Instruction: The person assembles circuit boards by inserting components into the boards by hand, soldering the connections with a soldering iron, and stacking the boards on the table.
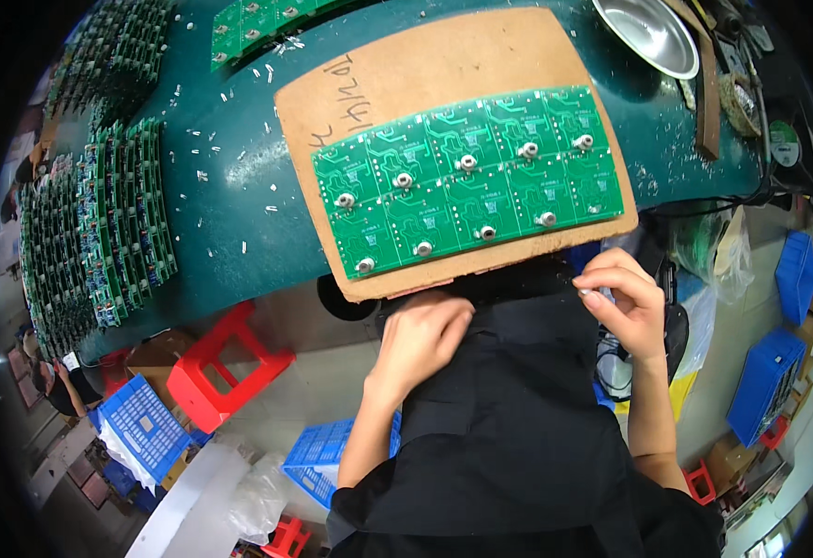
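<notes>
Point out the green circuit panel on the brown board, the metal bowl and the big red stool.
Green circuit panel [447, 193], head view: bare surface near its middle
Metal bowl [650, 35], head view: inner surface
Big red stool [194, 391], head view: broad solid face

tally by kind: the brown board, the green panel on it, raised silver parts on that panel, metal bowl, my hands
brown board: 1
green panel: 1
raised silver parts: 9
metal bowl: 1
left hand and right hand: 2
Total: 14
</notes>
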A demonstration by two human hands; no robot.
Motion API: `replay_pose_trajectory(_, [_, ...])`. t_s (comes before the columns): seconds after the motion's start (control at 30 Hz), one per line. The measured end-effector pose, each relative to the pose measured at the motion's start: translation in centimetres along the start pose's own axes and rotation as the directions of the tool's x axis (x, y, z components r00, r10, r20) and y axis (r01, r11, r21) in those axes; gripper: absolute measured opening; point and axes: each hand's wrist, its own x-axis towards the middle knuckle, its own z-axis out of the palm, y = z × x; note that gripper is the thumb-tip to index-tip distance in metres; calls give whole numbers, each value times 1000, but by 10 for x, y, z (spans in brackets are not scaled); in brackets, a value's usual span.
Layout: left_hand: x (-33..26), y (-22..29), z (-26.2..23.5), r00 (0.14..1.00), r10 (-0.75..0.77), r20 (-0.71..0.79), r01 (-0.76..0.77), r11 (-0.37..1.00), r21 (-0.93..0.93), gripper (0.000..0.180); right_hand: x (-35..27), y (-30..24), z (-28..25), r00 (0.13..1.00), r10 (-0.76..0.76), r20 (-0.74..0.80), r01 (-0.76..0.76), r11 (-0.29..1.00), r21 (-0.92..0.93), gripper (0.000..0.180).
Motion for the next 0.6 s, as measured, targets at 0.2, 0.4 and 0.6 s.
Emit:
replay_pose_trajectory(0.2, [4,-52,34,999,-41,-26,45,982,183,12,-3,6,4,998,-49,28,51,997,-52,17])
replay_pose_trajectory(0.4, [-8,-57,37,990,-67,-121,82,989,125,14,-9,10,5,996,-66,67,71,995,-70,16])
replay_pose_trajectory(0.6, [-26,-62,32,992,-17,-126,14,1000,-21,16,-25,48,22,991,68,119,-48,985,-166,16])
